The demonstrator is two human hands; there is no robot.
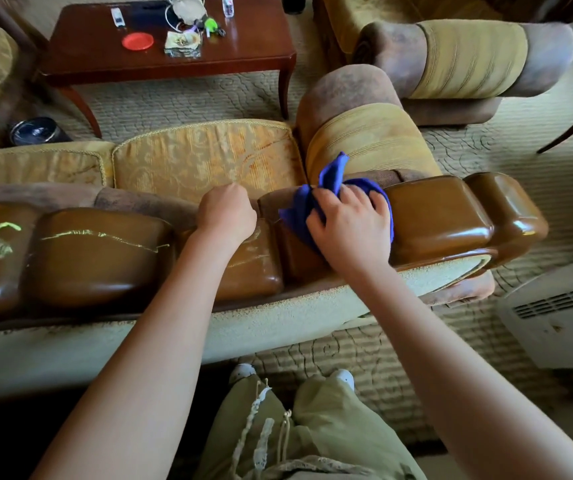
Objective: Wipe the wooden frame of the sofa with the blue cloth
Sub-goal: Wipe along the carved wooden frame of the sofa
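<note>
Head view: right hand (350, 226) fingers spread, pressing bunched blue cloth (326, 188) onto glossy wooden frame (451, 216).

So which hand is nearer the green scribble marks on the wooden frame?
Left. The left hand rests curled on the wooden frame just right of the green scribble marks; the right hand presses the blue cloth farther right.
</note>
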